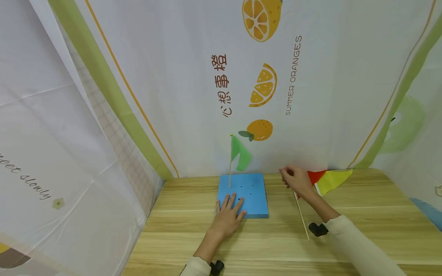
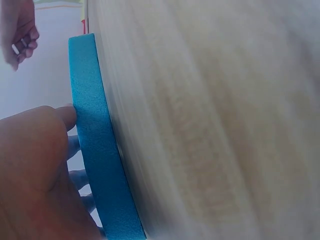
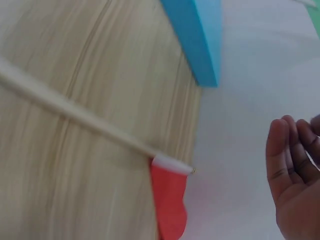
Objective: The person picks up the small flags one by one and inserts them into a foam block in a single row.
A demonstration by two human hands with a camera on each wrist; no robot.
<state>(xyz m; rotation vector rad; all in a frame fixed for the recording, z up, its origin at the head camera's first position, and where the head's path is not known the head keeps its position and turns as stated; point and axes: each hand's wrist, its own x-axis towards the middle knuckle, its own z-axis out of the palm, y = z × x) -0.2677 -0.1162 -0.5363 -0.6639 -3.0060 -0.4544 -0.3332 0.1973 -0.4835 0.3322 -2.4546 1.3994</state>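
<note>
My left hand (image 1: 226, 219) rests with spread fingers on the lower left part of a blue foam board (image 1: 257, 203). In the left wrist view, the thumb (image 2: 66, 117) touches the board's face near its edge. A green flag (image 1: 244, 158) on a thin stick stands upright in the board. My right hand (image 1: 297, 180) hovers to the right of the board, its fingers loosely bent and nothing visible between them. Below it a red flag (image 3: 170, 197) lies on the table, its wooden stick (image 3: 95, 122) pointing toward me. A yellow flag (image 1: 333, 182) lies alongside, partly behind my forearm.
Several small holes dot the board's top. The wooden table (image 1: 165, 245) ends at a white curtain (image 1: 186, 134) printed with oranges, with more cloth hanging at both sides. Black wrist cameras are on both arms, the right one (image 1: 318, 229) close to the red flag's stick.
</note>
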